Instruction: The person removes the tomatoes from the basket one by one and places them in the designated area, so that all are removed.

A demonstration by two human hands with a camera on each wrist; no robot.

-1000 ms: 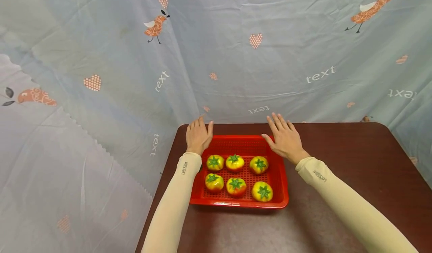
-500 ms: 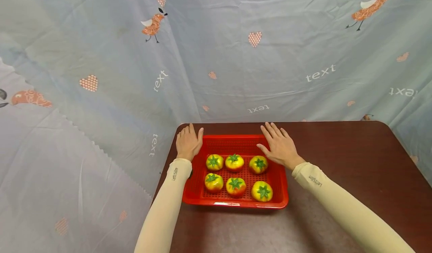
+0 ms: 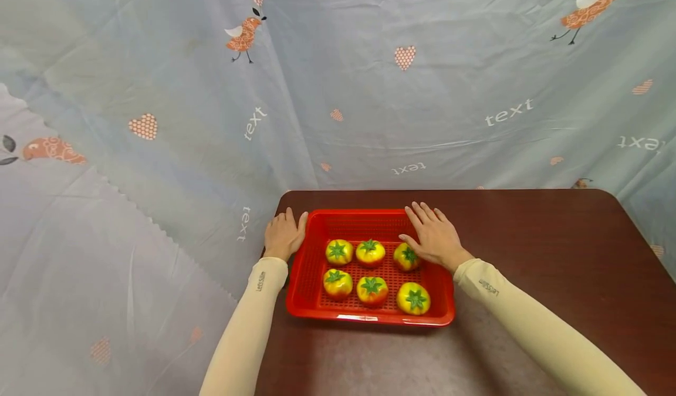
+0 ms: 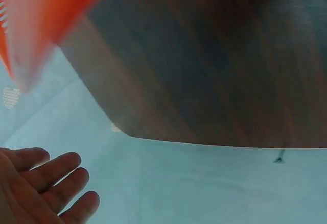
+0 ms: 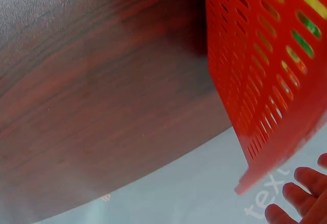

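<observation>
A red plastic basket with slotted walls stands on the dark brown table. Several yellow and red tomato-like fruits with green star-shaped leaves lie in it, in two rows. At the basket's left side is my left hand, thumb toward the rim; in the left wrist view its fingers are loosely bent and apart from the blurred basket edge. My right hand hovers over the right rim with straight fingers, partly covering one fruit. Just beyond the basket wall, its fingertips show in the right wrist view.
The wooden table reaches far to the right of the basket. A grey-blue curtain printed with birds and hearts hangs behind the table and along its left side. Cream sleeves cover both forearms.
My left hand has moved left and nearer, from over the basket's back left corner to outside its left side. The right hand has come lower and slightly nearer over the right rim.
</observation>
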